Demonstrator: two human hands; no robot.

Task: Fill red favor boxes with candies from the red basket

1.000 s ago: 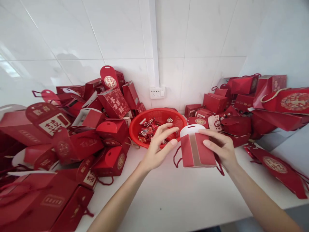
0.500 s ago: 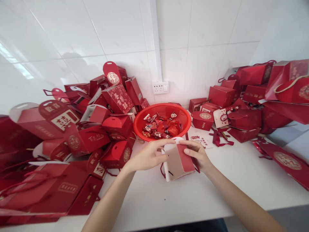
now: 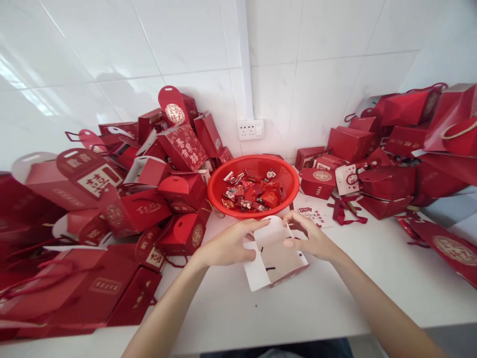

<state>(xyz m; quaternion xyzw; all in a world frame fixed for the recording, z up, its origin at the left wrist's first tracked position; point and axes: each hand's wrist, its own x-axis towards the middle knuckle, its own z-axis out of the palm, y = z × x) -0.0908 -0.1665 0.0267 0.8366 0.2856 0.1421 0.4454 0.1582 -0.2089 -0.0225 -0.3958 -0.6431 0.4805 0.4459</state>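
Observation:
A small red gift box (image 3: 274, 258) lies on the white counter (image 3: 298, 303) in front of me, spread apart so its white inside shows. My left hand (image 3: 227, 244) grips its left flap with curled fingers. My right hand (image 3: 311, 237) pinches its upper right edge. Just behind the box stands a red plastic basket (image 3: 286, 174) with several wrapped candies (image 3: 251, 191) in it.
A big heap of red gift boxes (image 3: 112, 199) fills the left of the counter up to the tiled wall. More red boxes and bags (image 3: 391, 149) pile at the right. A wall socket (image 3: 251, 129) sits above the basket. The counter's front edge runs below my arms.
The box was closed and held upright near the basket; now it lies lower on the counter with its flaps spread. Both hands came down and toward me with it.

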